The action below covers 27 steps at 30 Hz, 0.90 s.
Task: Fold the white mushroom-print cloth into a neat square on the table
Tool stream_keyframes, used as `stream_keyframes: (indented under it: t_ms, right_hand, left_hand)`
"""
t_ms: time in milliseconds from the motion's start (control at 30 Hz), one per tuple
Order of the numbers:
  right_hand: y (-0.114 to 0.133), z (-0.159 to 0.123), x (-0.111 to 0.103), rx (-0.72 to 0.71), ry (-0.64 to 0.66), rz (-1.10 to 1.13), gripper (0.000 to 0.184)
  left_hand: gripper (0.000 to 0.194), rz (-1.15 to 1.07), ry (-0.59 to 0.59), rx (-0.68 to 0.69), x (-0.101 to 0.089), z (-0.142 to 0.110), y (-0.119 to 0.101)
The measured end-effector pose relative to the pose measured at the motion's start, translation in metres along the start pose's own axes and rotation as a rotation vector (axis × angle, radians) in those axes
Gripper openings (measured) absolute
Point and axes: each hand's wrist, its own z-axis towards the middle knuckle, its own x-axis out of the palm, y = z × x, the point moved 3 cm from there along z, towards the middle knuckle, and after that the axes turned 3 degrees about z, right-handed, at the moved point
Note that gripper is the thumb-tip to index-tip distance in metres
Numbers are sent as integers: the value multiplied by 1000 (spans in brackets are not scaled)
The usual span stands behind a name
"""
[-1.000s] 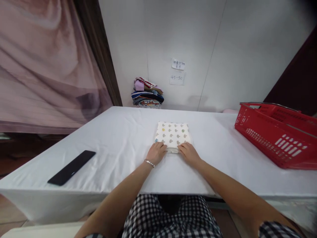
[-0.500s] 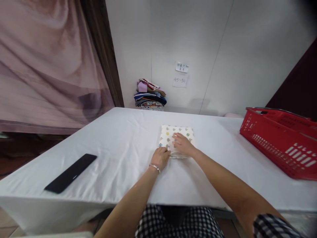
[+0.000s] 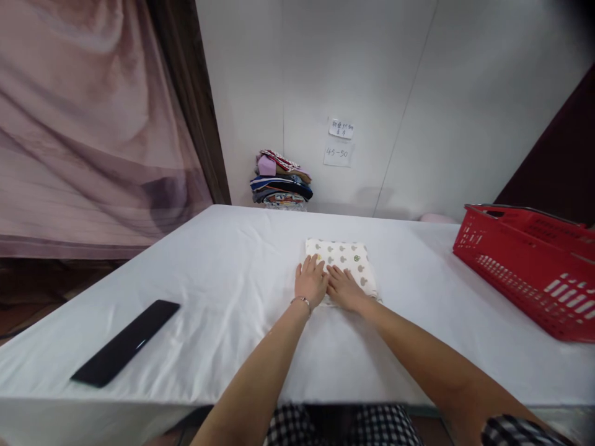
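Left grip (image 3: 311,282) and right grip (image 3: 344,289) laid open, clasping nothing, on the folded cloth (image 3: 361,267) mid-tabletop (image 3: 223,266); best to press evenly, smooth outward gently and keep edges aligned.

Light is soft, even; the wall (image 3: 316,68) bears a faint shadow; the frame's upper-right corner is dark.

On the bench (image 3: 223,347), a cloth (image 3: 344,251) lies under the hands (image 3: 310,284), between a slab (image 3: 127,342) at left and a basket (image 3: 520,266) at right. Behind, apparently beyond the far edge, stands a fabric stack (image 3: 281,184), left of two wall notes (image 3: 338,153).
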Motion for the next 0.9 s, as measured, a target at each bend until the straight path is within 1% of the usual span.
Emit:
stream_keyframes:
  t_ms: [67, 100, 167, 233, 300, 367, 467, 533, 633, 700, 800, 900]
  right_hand:
    - [-1, 2, -2, 11, 34, 49, 57]
    - [-3, 5, -5, 13, 65, 84, 58]
    - [-8, 13, -14, 33, 108, 136, 56]
    - [-18, 24, -29, 83, 61, 137, 52]
    - [-33, 35, -43, 152, -55, 75, 51]
    - [-52, 41, -50, 239, -137, -22, 53]
    - [-78, 42, -43, 410, -163, -125, 56]
    - [-88, 40, -34, 437, -148, -151, 58]
    - [-93, 39, -25, 412, -146, -189, 58]
    - [-94, 39, -24, 404, -151, -203, 57]
    - [-94, 42, -30, 406, -122, -227, 55]
    - [-81, 57, -41, 399, -89, -240, 57]
  left_hand:
    - [41, 5, 134, -92, 13, -1, 8]
    - [44, -3, 181, -120, 18, -3, 12]
    - [47, -17, 230, -141, 23, -6, 17]
    - [48, -17, 244, -143, 23, -8, 19]
    - [49, -15, 257, -147, 20, -8, 19]
    - [49, -18, 272, -153, 19, -7, 17]
    - [50, -21, 299, -156, 18, -6, 15]
    - [50, -15, 305, -157, 19, -5, 14]
    - [50, -10, 300, -158, 19, -5, 13]
    - [50, -11, 298, -163, 19, -5, 13]
    - [51, -11, 291, -163, 20, -6, 13]
    - [50, -8, 259, -150, 20, -7, 13]
